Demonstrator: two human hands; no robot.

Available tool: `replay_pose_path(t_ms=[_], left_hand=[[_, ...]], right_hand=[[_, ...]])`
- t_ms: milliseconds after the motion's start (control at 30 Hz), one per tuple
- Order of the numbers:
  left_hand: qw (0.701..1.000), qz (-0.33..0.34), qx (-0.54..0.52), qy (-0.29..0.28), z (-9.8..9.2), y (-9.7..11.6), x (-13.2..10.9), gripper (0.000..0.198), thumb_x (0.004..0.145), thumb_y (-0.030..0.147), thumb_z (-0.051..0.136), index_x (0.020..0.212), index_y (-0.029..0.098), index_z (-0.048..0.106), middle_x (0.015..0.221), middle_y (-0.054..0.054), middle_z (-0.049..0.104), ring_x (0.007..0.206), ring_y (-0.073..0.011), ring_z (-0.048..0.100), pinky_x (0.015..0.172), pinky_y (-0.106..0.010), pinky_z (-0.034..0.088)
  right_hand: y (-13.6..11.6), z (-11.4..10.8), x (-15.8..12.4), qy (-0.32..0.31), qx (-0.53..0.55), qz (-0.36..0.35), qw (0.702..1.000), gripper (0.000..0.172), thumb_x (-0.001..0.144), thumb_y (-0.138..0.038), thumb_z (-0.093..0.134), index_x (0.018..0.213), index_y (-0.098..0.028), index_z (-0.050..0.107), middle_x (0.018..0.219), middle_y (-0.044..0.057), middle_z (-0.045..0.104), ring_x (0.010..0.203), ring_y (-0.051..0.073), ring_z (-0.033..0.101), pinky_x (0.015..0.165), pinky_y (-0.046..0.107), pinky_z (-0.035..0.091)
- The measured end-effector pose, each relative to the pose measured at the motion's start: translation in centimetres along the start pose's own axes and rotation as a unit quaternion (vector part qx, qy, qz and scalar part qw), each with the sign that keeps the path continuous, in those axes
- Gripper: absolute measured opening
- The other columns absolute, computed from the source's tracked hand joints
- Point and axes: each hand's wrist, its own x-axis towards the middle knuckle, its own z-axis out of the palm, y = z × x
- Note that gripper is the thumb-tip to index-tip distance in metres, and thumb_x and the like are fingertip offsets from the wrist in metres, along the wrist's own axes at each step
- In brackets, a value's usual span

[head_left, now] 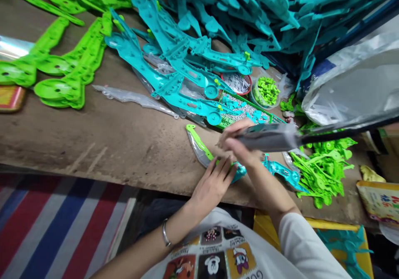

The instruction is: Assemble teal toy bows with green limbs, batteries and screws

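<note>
My left hand [213, 183] lies flat with fingers stretched out, pressing on a teal plastic toy part [280, 171] at the near edge of the brown worktable [118, 137]. A green and clear blade-shaped piece [198, 144] lies just left of the fingers. My right hand [238, 141] is closed round a grey electric screwdriver [271, 137] held sideways above the teal part. Its black cable runs off to the right.
Teal part halves [181, 75] are piled in the middle and at the back. Green parts [71, 69] lie at the left, more green pieces [324, 166] at the right. A green tray of screws [241, 110] and two small bowls [264, 91] stand behind my hands. A yellow crate [343, 237] sits below.
</note>
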Motion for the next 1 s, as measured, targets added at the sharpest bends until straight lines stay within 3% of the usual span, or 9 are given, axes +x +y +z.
replay_pose_path(t_ms=[100, 200, 400, 533, 667, 867, 1000], left_hand=[[1.0, 0.0, 0.008, -0.007, -0.3, -0.1, 0.1, 0.056, 0.1, 0.011, 0.042, 0.156, 0.012, 0.044, 0.163, -0.017, 0.043, 0.15, -0.0324, 0.042, 0.126, -0.055, 0.032], [1.0, -0.006, 0.004, -0.008, -0.3, 0.1, -0.2, 0.056, 0.1, 0.011, 0.043, 0.156, 0.013, 0.045, 0.164, -0.018, 0.04, 0.151, -0.032, 0.042, 0.126, -0.055, 0.033], [1.0, -0.023, 0.002, -0.003, 0.3, 0.7, -1.1, 0.056, 0.101, 0.019, 0.049, 0.157, 0.017, 0.045, 0.167, -0.016, 0.036, 0.151, -0.0323, 0.043, 0.125, -0.056, 0.035], [1.0, -0.028, 0.005, -0.005, 0.4, 0.7, -1.0, 0.059, 0.102, 0.038, 0.055, 0.157, 0.018, 0.045, 0.167, -0.016, 0.035, 0.151, -0.0322, 0.042, 0.126, -0.055, 0.035], [1.0, -0.027, 0.006, -0.007, 0.2, 0.7, -0.9, 0.06, 0.102, 0.04, 0.056, 0.157, 0.017, 0.045, 0.167, -0.015, 0.036, 0.151, -0.0317, 0.043, 0.126, -0.054, 0.034], [1.0, -0.028, 0.006, -0.011, 0.1, 0.7, -0.8, 0.06, 0.103, 0.043, 0.054, 0.156, 0.017, 0.046, 0.166, -0.015, 0.037, 0.151, -0.0315, 0.043, 0.125, -0.054, 0.036], [1.0, -0.029, 0.003, -0.009, 0.0, 0.8, -0.6, 0.058, 0.103, 0.042, 0.053, 0.155, 0.016, 0.047, 0.165, -0.015, 0.04, 0.15, -0.0307, 0.043, 0.125, -0.053, 0.035]], right_hand=[[0.4, -2.0, 1.8, 0.179, 0.046, -0.045, 0.982, 0.032, 0.087, -0.048, 0.072, 0.104, -0.027, 0.055, 0.058, -0.008, 0.051, 0.048, 0.013, 0.055, 0.055, 0.03, 0.053], [1.8, -3.3, 3.4, 0.252, 0.037, -0.035, 0.966, 0.033, 0.083, -0.049, 0.074, 0.099, -0.026, 0.057, 0.056, -0.009, 0.048, 0.047, 0.013, 0.054, 0.055, 0.03, 0.051], [4.6, -4.0, 3.7, 0.272, -0.013, 0.012, 0.962, 0.04, 0.08, -0.056, 0.073, 0.097, -0.024, 0.058, 0.055, -0.008, 0.051, 0.048, 0.014, 0.055, 0.055, 0.031, 0.051], [5.2, -4.0, 3.4, 0.273, -0.029, 0.015, 0.961, 0.04, 0.081, -0.057, 0.071, 0.099, -0.024, 0.057, 0.056, -0.008, 0.052, 0.048, 0.014, 0.056, 0.055, 0.031, 0.05], [5.5, -4.0, 3.5, 0.279, -0.02, 0.015, 0.96, 0.039, 0.08, -0.055, 0.073, 0.098, -0.024, 0.056, 0.055, -0.008, 0.053, 0.047, 0.014, 0.056, 0.054, 0.03, 0.049], [5.2, -4.1, 3.9, 0.265, -0.005, 0.011, 0.964, 0.041, 0.076, -0.054, 0.077, 0.093, -0.024, 0.054, 0.052, -0.008, 0.055, 0.045, 0.013, 0.056, 0.052, 0.03, 0.048], [3.1, -3.5, 3.6, 0.267, 0.008, -0.008, 0.964, 0.036, 0.081, -0.052, 0.075, 0.098, -0.026, 0.055, 0.055, -0.008, 0.052, 0.046, 0.013, 0.055, 0.053, 0.031, 0.049]])
